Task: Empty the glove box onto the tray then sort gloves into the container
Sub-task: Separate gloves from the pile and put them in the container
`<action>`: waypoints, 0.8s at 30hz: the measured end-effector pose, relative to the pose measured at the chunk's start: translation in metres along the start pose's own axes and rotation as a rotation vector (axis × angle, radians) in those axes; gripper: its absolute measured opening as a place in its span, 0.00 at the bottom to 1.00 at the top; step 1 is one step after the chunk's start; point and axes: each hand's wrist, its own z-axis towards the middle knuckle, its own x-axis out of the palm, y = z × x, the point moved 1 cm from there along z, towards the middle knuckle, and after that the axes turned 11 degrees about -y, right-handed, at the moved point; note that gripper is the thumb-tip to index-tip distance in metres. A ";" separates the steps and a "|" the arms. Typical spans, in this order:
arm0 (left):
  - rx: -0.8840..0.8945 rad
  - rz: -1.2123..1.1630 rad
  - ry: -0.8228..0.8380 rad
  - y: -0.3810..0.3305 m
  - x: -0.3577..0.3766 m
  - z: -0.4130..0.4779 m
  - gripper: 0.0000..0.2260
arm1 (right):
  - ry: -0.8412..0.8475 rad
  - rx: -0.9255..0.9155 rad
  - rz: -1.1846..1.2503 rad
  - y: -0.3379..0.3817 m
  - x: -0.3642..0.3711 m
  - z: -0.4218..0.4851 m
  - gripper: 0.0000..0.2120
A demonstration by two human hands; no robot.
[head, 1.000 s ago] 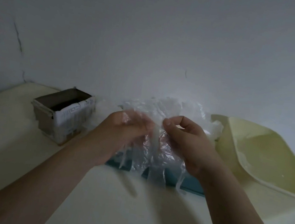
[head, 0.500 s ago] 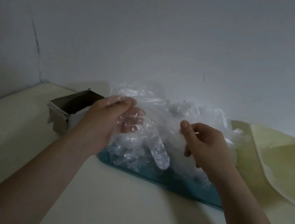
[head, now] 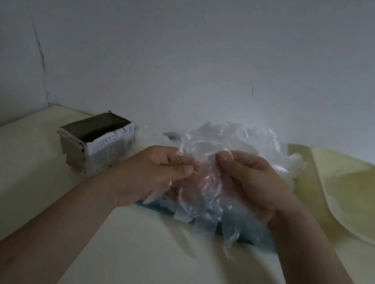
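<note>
In the middle of the frame the left hand (head: 153, 175) and the right hand (head: 255, 182) are both closed on a thin clear glove (head: 201, 192), pinching its upper edge between thumb and fingers; its loose end hangs down in front of the blue tray (head: 259, 238). Behind the hands the heap of gloves (head: 242, 140) lies on this tray; the glove box (head: 99, 144) stands open at the left of the frame on the counter (head: 30, 192) and looks empty inside, though its bottom is dark; the yellow container (head: 354, 196) lies at the right, just beside the tray.

I think the main risk is that the film holds more than one glove; such sheets cling together, and I cannot tell how many layers are in the hands; two could go into the container as one. A strong pull apart may stretch or tear the film. The hanging end could also catch on the heap and drag other gloves over the tray edge onto the counter. The light is low, so a clear glove on the pale counter would be easy to miss.
</note>
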 end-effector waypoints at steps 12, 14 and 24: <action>0.334 0.556 -0.633 -0.016 -0.049 0.009 0.07 | -0.130 -0.145 -0.389 0.000 -0.002 -0.001 0.08; 0.305 0.863 -0.477 -0.004 -0.040 0.013 0.13 | -0.060 -0.138 -0.417 -0.004 0.002 -0.002 0.09; 0.316 0.944 -0.407 0.009 -0.043 0.016 0.06 | 0.241 -0.150 -0.590 -0.012 -0.003 -0.002 0.08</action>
